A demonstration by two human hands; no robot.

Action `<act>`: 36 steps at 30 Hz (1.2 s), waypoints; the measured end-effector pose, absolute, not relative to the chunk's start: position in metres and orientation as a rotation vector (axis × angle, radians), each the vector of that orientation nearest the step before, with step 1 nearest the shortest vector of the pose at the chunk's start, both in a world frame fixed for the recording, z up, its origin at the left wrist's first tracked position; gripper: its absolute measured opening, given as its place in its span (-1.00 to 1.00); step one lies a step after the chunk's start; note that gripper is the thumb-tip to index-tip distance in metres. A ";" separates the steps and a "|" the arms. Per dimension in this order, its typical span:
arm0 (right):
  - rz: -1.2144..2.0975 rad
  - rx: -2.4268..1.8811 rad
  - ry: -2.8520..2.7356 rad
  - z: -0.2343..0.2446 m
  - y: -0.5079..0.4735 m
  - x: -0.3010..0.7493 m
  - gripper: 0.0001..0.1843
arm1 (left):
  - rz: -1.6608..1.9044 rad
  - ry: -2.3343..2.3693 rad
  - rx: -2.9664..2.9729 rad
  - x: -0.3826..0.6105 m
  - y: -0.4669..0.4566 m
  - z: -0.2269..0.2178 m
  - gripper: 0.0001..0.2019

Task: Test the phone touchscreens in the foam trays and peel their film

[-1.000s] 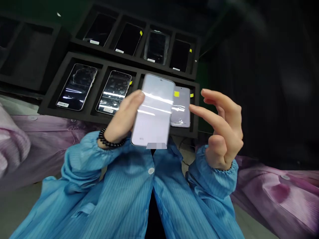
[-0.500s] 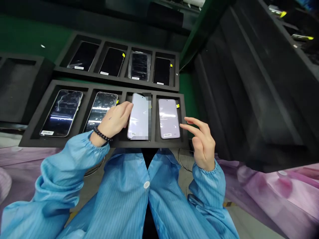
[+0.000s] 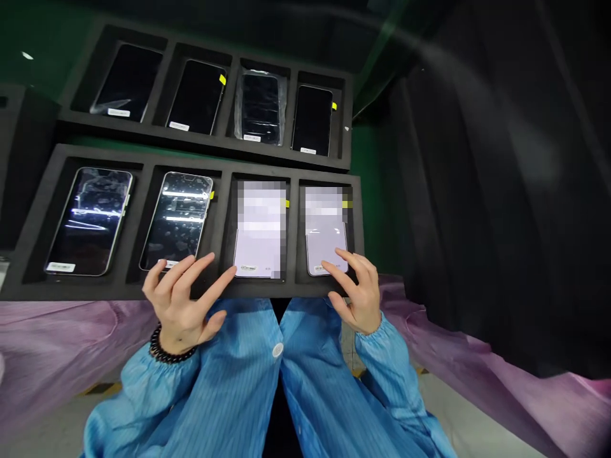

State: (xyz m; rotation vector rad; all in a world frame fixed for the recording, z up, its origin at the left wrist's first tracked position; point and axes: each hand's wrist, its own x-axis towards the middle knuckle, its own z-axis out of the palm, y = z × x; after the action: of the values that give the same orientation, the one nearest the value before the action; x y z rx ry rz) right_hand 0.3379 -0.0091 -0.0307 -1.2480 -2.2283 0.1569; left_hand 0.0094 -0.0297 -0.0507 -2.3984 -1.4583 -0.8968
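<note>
I count two screens pale, six dark. The third smartphone [image 3: 258, 251] and rightmost smartphone [image 3: 328, 242] lie seated in the front foam tray [image 3: 286, 291], beside two dark phones [image 3: 184, 213]; the rear foam tray [image 3: 159, 89] holds four. My left hand [image 3: 184, 308], spread, and right hand [image 3: 360, 296], loosely curled over the rightmost's lower end, grip nothing.

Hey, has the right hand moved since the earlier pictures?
Yes, leftward: the right hand, earlier mostly right of the front tray, now reaches over the lower end of that tray's rightmost phone.
</note>
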 end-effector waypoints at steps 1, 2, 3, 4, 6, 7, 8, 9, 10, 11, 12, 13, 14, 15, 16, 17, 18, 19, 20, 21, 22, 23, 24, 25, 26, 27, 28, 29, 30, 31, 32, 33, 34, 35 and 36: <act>0.147 -1.253 -2.237 -0.031 -0.009 0.338 -0.54 | -0.865 -1.465 -2.418 0.010 -0.029 -0.049 -0.43; 0.139 -1.252 -2.256 -0.030 -0.009 0.339 -0.54 | -0.830 -1.461 -2.442 0.011 -0.028 -0.046 -0.43; 0.133 -1.248 -2.284 -0.030 -0.008 0.339 -0.56 | -0.791 -1.452 -2.466 0.011 -0.027 -0.044 -0.43; 0.131 -1.244 -2.315 -0.029 -0.008 0.340 -0.58 | -0.759 -1.443 -2.486 0.011 -0.027 -0.042 -0.44; 0.139 -1.243 -2.351 -0.028 -0.008 0.340 -0.62 | -0.719 -1.446 -2.508 0.010 -0.027 -0.040 -0.44; 0.148 -1.244 -2.349 -0.027 -0.008 0.340 -0.61 | -0.724 -1.463 -2.511 0.009 -0.028 -0.040 -0.43; 0.159 -1.244 -2.334 -0.027 -0.008 0.340 -0.58 | -0.745 -1.488 -2.509 0.009 -0.029 -0.040 -0.43; 0.168 -1.240 -2.316 -0.027 -0.008 0.340 -0.54 | -0.771 -1.515 -2.505 0.008 -0.029 -0.041 -0.42; 0.172 -1.234 -2.306 -0.027 -0.008 0.340 -0.50 | -0.792 -1.538 -2.498 0.008 -0.030 -0.041 -0.42; 0.171 -1.231 -2.307 -0.027 -0.008 0.340 -0.49 | -0.791 -1.556 -2.495 0.009 -0.030 -0.041 -0.41; 0.166 -1.232 -2.320 -0.027 -0.008 0.340 -0.49 | -0.776 -1.564 -2.496 0.009 -0.031 -0.041 -0.41; 0.160 -1.236 -2.341 -0.027 -0.008 0.340 -0.52 | -0.748 -1.564 -2.501 0.009 -0.031 -0.041 -0.41; 0.154 -1.240 -2.362 -0.026 -0.008 0.340 -0.55 | -0.721 -1.563 -2.508 0.010 -0.031 -0.041 -0.41; 0.155 -1.243 -2.376 -0.026 -0.008 0.340 -0.56 | -0.713 -1.562 -2.515 0.010 -0.030 -0.040 -0.40; 0.160 -1.243 -2.379 -0.026 -0.008 0.341 -0.55 | -0.731 -1.564 -2.523 0.011 -0.030 -0.040 -0.39; 0.170 -1.238 -2.371 -0.026 -0.008 0.341 -0.53 | -0.768 -1.569 -2.531 0.011 -0.030 -0.040 -0.39; 0.179 -1.228 -2.355 -0.026 -0.008 0.341 -0.49 | -0.810 -1.576 -2.535 0.011 -0.030 -0.039 -0.39; 0.186 -1.217 -2.336 -0.026 -0.008 0.341 -0.44 | -0.839 -1.580 -2.542 0.011 -0.030 -0.039 -0.40; 0.189 -1.207 -2.322 -0.026 -0.008 0.342 -0.41 | -0.864 -1.579 -2.545 0.011 -0.030 -0.039 -0.40; 0.188 -1.203 -2.318 -0.026 -0.008 0.341 -0.41 | -0.871 -1.575 -2.551 0.011 -0.029 -0.038 -0.41; 0.183 -1.205 -2.325 -0.026 -0.008 0.341 -0.43 | -0.859 -1.569 -2.556 0.011 -0.029 -0.038 -0.42; 0.179 -1.214 -2.340 -0.026 -0.008 0.341 -0.48 | -0.838 -1.562 -2.558 0.011 -0.029 -0.038 -0.43; 0.177 -1.225 -2.354 -0.025 -0.008 0.341 -0.51 | -0.812 -1.558 -2.560 0.011 -0.029 -0.038 -0.43; 0.178 -1.235 -2.364 -0.025 -0.008 0.341 -0.52 | -0.789 -1.557 -2.558 0.012 -0.029 -0.037 -0.42; 0.181 -1.239 -2.364 -0.025 -0.008 0.341 -0.52 | -0.769 -1.560 -2.554 0.012 -0.029 -0.037 -0.42; 0.184 -1.237 -2.355 -0.025 -0.008 0.341 -0.51 | -0.748 -1.565 -2.553 0.012 -0.029 -0.036 -0.41; 0.186 -1.229 -2.341 -0.026 -0.008 0.341 -0.47 | -0.736 -1.570 -2.553 0.012 -0.030 -0.036 -0.39; 0.188 -1.219 -2.328 -0.026 -0.008 0.341 -0.43 | -0.726 -1.576 -2.557 0.011 -0.030 -0.035 -0.38; 0.187 -1.210 -2.319 -0.026 -0.008 0.341 -0.39 | -0.718 -1.580 -2.562 0.011 -0.031 -0.035 -0.37; 0.185 -1.205 -2.314 -0.027 -0.008 0.341 -0.37 | -0.712 -1.585 -2.566 0.010 -0.031 -0.036 -0.37; 0.183 -1.206 -2.314 -0.027 -0.008 0.341 -0.37 | -0.706 -1.588 -2.566 0.010 -0.031 -0.036 -0.37; 0.181 -1.214 -2.319 -0.027 -0.008 0.341 -0.40 | -0.705 -1.585 -2.561 0.009 -0.031 -0.037 -0.38; 0.178 -1.227 -2.327 -0.027 -0.008 0.340 -0.45 | -0.702 -1.575 -2.554 0.009 -0.031 -0.037 -0.39; 0.175 -1.242 -2.336 -0.026 -0.008 0.340 -0.49 | -0.696 -1.560 -2.550 0.009 -0.030 -0.038 -0.40; 0.173 -1.251 -2.344 -0.026 -0.008 0.340 -0.52 | -0.693 -1.541 -2.547 0.010 -0.030 -0.038 -0.41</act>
State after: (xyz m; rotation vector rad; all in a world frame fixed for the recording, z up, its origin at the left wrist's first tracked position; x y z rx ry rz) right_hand 0.3398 -0.0081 -0.0263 -1.2513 -2.3439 0.1735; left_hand 0.0096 -0.0302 -0.0383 -2.5469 -1.5414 -0.6928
